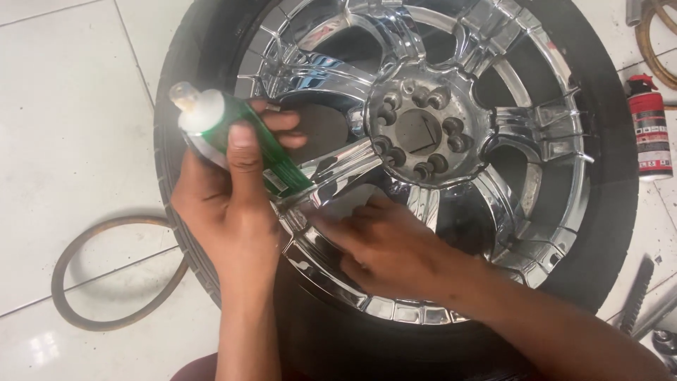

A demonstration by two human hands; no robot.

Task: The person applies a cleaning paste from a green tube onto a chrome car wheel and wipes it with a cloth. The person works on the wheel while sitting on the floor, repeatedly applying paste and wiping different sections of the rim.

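A chrome wheel [423, 127] with several spokes lies flat in its black tyre [606, 183] on a white tiled floor. My left hand [229, 204] grips a green tube [243, 137] with a white neck and clear cap, holding it tilted over the wheel's left rim. My right hand [384, 243] presses flat on a lower spoke, with what looks like a small white cloth [350, 201] under the fingers. The cloth is mostly hidden by the hand.
A red and white spray can [650, 127] lies at the right edge. A brown rubber ring [77, 247] lies on the tiles at lower left. Metal tools [645, 296] sit at lower right, and a coiled hose [656, 35] at top right.
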